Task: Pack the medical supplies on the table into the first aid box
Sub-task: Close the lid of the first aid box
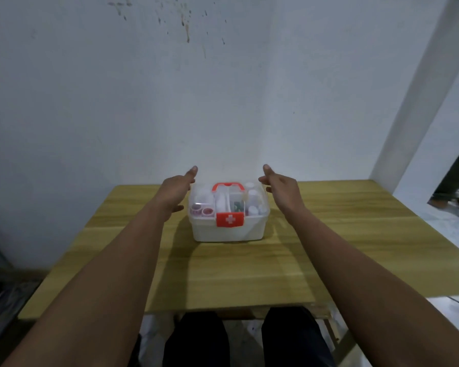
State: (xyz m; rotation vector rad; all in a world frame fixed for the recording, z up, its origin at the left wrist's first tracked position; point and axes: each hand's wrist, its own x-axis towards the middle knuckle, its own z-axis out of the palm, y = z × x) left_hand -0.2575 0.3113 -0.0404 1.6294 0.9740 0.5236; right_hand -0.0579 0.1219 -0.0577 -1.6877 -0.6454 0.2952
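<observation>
Left hand (176, 190): held open just beside the box's left wall, fingers (192, 172) spread, nothing gripped; contact with the wall cannot be told.
First aid box (228, 229): set on the wooden tabletop (342, 234), toward the far edge, between both hands; clear lid closed, red latch (229, 219) at the front, red handle (228, 187) folded on top; supplies are seen packed inside.
Handling: judged light, stiff and smooth-sided, so slip is possible; best taken by the handle, or pressed evenly at both side walls.
Right hand (282, 188): held open near the right wall, fingers uncurled, empty.
</observation>
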